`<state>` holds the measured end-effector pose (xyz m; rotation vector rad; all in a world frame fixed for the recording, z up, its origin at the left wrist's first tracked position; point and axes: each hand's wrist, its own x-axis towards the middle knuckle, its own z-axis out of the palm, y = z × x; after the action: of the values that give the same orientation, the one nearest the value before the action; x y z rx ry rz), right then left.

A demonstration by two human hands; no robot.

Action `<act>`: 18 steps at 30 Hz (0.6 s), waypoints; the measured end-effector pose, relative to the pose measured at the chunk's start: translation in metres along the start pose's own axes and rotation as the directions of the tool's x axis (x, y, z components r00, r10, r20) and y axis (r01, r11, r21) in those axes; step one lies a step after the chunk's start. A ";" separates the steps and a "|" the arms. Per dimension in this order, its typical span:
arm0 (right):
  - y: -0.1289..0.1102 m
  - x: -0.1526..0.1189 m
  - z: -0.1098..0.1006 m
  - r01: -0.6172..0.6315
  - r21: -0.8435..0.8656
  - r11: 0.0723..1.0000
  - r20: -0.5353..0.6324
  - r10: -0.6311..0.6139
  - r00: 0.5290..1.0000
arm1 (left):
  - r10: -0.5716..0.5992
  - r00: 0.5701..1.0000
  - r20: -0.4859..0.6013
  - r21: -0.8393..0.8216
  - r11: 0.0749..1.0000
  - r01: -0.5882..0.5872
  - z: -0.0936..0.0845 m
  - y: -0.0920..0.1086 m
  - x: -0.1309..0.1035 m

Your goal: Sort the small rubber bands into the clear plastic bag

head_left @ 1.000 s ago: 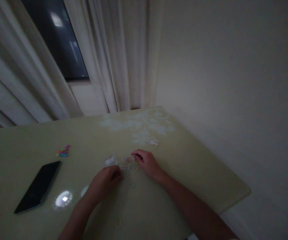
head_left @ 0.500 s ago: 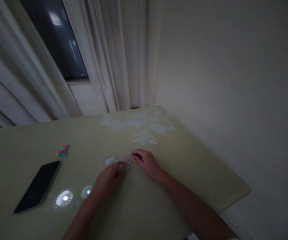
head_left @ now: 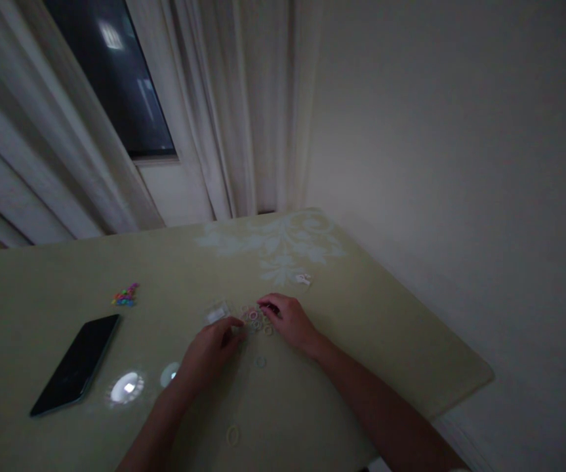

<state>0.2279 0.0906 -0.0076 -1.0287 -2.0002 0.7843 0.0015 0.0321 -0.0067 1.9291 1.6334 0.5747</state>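
Several small pale and pink rings (head_left: 254,316), like little hair ties, lie in a loose pile on the table between my hands. At the pile's left edge is my left hand (head_left: 214,344), its fingers curled and the thumb a little apart from the index finger. My right hand (head_left: 290,321) is over the pile's right side, thumb and fingertips pinched together; whatever they hold is too small and dark to make out. A small clear plastic box (head_left: 217,313) sits just beyond my left fingers. Nearer me are one loose ring (head_left: 261,362) and a yellowish ring (head_left: 233,436).
A dark-screened tablet or phone (head_left: 77,364) lies at the left. Beyond it is a small heap of bright coloured pieces (head_left: 126,295). Small white items (head_left: 303,279) lie past my right hand. The table (head_left: 385,321) meets a wall on the right, with curtains behind.
My left hand has drawn slightly left and back from the pile, with thumb and index finger closer together. My right hand stays almost where it was, still pinched.
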 end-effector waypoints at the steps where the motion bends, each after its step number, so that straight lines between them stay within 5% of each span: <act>1: 0.000 0.000 0.000 0.002 -0.003 1.000 0.001 -0.002 1.000 | 0.002 1.000 0.019 -0.050 0.999 -0.001 -0.005 -0.002 -0.001; 4: -0.001 0.000 -0.001 0.004 -0.009 1.000 -0.002 -0.004 1.000 | 0.034 0.980 0.198 -0.200 0.980 0.006 -0.021 -0.004 -0.008; 7: -0.001 0.000 -0.001 -0.003 -0.002 1.000 0.002 0.003 1.000 | 0.066 0.873 0.482 -0.163 0.986 0.016 -0.034 0.007 -0.023; 9: -0.001 0.000 -0.001 -0.004 0.001 1.000 0.000 0.004 1.000 | 0.040 0.834 0.550 -0.070 0.998 -0.002 -0.035 0.018 -0.032; 13: 0.000 0.000 -0.001 -0.008 0.005 1.000 -0.013 0.008 1.000 | -0.017 0.851 0.526 0.052 0.999 -0.012 -0.026 0.034 -0.039; 18: 0.002 0.001 -0.001 -0.025 -0.015 1.000 -0.016 0.025 1.000 | -0.032 0.918 0.394 0.012 0.999 0.029 -0.012 0.025 -0.024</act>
<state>0.2291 0.0923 -0.0083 -1.0671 -1.9862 0.7730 0.0087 0.0076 0.0189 1.8710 1.4017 0.1493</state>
